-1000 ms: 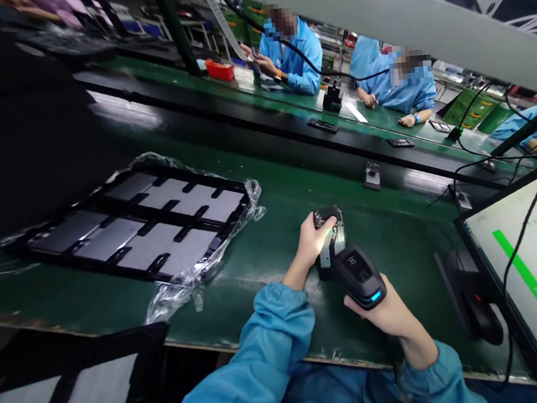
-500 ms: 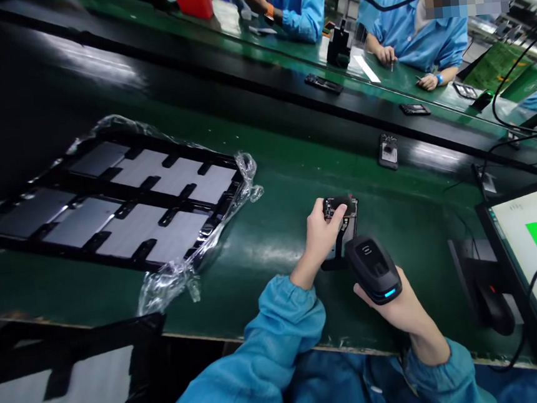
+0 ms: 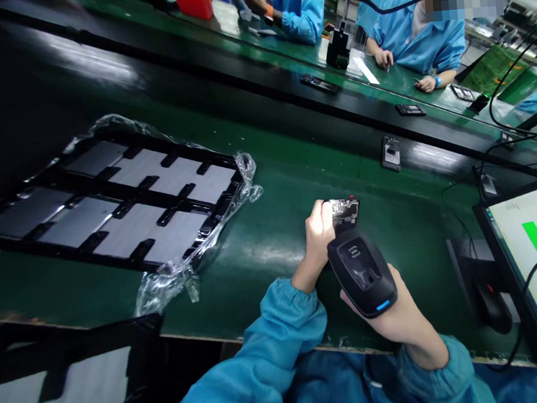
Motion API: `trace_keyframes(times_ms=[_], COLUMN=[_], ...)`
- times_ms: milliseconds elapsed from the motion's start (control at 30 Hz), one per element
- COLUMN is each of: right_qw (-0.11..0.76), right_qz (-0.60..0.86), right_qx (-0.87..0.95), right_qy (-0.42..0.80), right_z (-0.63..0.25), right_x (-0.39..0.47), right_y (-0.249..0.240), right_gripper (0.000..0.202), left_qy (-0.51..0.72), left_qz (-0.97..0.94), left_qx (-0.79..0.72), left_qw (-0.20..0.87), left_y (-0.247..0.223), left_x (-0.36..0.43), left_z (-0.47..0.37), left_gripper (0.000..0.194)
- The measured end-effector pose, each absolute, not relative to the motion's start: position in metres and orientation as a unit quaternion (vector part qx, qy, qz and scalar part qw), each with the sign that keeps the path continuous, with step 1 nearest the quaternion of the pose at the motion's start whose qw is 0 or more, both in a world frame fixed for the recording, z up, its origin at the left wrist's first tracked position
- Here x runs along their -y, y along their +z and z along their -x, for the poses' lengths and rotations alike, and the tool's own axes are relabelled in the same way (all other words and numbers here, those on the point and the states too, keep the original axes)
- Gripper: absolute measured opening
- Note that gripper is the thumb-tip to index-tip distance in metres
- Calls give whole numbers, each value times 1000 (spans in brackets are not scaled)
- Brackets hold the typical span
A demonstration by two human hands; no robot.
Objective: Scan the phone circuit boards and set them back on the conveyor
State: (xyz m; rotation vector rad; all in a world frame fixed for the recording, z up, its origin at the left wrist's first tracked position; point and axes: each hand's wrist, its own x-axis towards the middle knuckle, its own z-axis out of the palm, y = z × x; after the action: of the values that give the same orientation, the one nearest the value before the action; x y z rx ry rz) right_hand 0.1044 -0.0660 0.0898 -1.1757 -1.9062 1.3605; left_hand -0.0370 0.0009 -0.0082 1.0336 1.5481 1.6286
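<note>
My left hand (image 3: pixel 319 234) is closed on the left side of an opened phone (image 3: pixel 346 212), whose circuit board shows at the top end. In my right hand (image 3: pixel 396 303) is a black barcode scanner (image 3: pixel 362 272) with a blue light strip at its near end. The scanner sits over the lower part of the phone and hides it; I cannot tell whether they touch. My right fingers are mostly hidden under the scanner.
To the left lies a black tray (image 3: pixel 149 182) of grey flat pieces in clear plastic wrap. A monitor (image 3: pixel 534 228) and a mouse (image 3: pixel 491 304) stand at right. Beyond, another opened phone (image 3: pixel 391 153) rests by a black belt (image 3: pixel 259 92); two co-workers sit across.
The scanner has moved left and slightly nearer to me, over the phone. My left thumb has come off the circuit board to the phone's left edge, and more of the board shows.
</note>
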Motion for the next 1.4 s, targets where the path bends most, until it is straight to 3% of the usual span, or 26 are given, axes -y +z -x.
trace_keyframes(times_ms=[167,300,500,1400], right_qw=[268,232,216,261], right_qz=[445,462,449,463], right_qx=[681,633,580,551], right_qy=[516,576,644,644], right_z=[-91,-116,-138,-146], right_x=[57,58,61,81], right_y=[96,97,102,108], right_gripper=[12,24,24,28], left_qy=[625,631,625,625], left_qz=[-373,-387,-394,-452], left_qx=[-594,-595,-618,-625], left_qw=[343,313,271,122], left_y=[-7,-4,2,10], left_x=[2,1,5,15], left_z=[36,40,41,36], left_gripper=[35,32,25,16])
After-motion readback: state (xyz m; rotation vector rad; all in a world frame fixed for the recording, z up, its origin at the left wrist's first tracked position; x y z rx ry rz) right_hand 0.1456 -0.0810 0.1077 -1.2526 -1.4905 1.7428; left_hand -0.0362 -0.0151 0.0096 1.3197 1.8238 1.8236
